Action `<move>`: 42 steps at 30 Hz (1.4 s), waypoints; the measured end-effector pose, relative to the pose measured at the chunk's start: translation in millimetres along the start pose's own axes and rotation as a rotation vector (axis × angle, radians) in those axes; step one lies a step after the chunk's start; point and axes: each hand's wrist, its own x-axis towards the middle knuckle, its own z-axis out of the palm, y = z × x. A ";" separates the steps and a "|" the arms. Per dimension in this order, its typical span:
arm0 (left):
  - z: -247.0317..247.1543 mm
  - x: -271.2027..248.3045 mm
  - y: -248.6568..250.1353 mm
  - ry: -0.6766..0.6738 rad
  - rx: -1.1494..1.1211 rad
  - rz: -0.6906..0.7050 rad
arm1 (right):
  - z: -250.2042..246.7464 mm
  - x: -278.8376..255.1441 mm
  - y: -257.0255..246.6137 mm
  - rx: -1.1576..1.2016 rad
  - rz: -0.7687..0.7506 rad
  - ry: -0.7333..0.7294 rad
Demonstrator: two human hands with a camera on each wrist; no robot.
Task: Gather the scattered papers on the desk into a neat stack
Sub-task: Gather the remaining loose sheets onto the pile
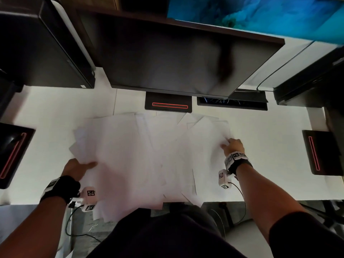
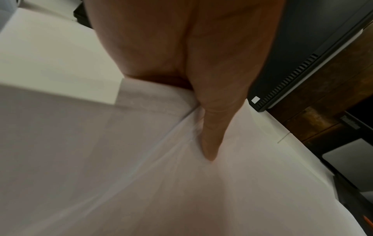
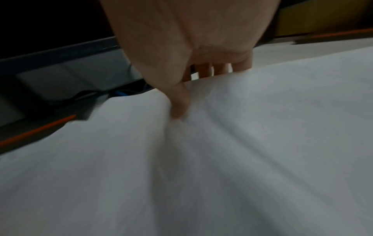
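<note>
Several white papers (image 1: 139, 155) lie overlapping and askew across the middle of the white desk (image 1: 270, 146); some overhang its front edge. My left hand (image 1: 81, 165) is at the pile's left edge. Its thumb (image 2: 212, 135) lies on top of the sheets (image 2: 181, 191), and its fingers are hidden beneath them. My right hand (image 1: 229, 146) is at the pile's right edge. There the thumb (image 3: 179, 103) presses on the top sheet (image 3: 222, 159), and the fingers (image 3: 222, 69) reach behind the paper's edge. Both hands pinch the papers.
A dark monitor (image 1: 176, 58) stands behind the pile on a base with a red line (image 1: 168, 105), beside a cable opening (image 1: 231, 103). Black stands with red lines sit at the left (image 1: 13, 155) and right (image 1: 316, 151). A computer tower (image 1: 42, 49) is back left.
</note>
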 end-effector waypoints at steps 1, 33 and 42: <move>0.3 -0.7 -0.6 -0.005 -0.002 -0.002 | -0.5 0.2 4.5 -0.020 0.050 0.017; 3.3 -1.7 -13.5 0.030 -0.003 -0.004 | 29.9 -25.5 -43.3 -0.289 -0.289 0.096; 3.3 -3.6 -9.7 0.037 0.000 0.009 | 21.5 -22.0 -53.9 -0.314 -0.345 0.041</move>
